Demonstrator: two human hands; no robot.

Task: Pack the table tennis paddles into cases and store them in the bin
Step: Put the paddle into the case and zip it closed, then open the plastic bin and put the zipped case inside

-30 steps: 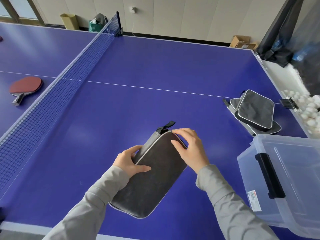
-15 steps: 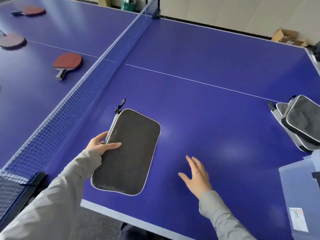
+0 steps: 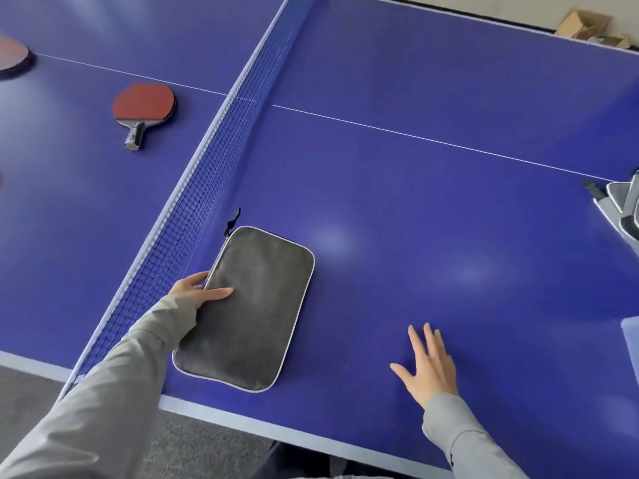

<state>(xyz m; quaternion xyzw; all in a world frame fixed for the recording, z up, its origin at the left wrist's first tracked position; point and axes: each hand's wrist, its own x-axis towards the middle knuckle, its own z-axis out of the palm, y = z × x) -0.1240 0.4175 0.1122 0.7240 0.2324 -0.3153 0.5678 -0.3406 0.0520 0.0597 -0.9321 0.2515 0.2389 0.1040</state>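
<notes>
Grey fabric case [image 3: 247, 311] pinched at its left long edge by left hand [image 3: 200, 288] — thumb laid across the top face, fingers [image 3: 192, 278] curled round the zipper side. Case lying flat on blue tabletop [image 3: 415, 209], just beside the net [image 3: 207, 174], black zipper pull [image 3: 233, 219] at the far corner; zipper seen closed along the visible edge. Contents of case not visible.

Right hand [image 3: 428, 368] held over the tabletop to the right of the case, well apart from it — fingers straight and spread, holding nothing; contact with the surface cannot be told.

Beyond the net, red-faced paddle [image 3: 143, 107] lying flat, handle toward the viewer. Second paddle [image 3: 12, 57] partly cut off at the left frame edge. Further grey cases [image 3: 622, 212] stacked at the right frame edge. Corner of clear plastic bin [image 3: 631, 337] visible below them, right edge. Cardboard boxes [image 3: 587, 27] on the floor past the far end of the tabletop.
</notes>
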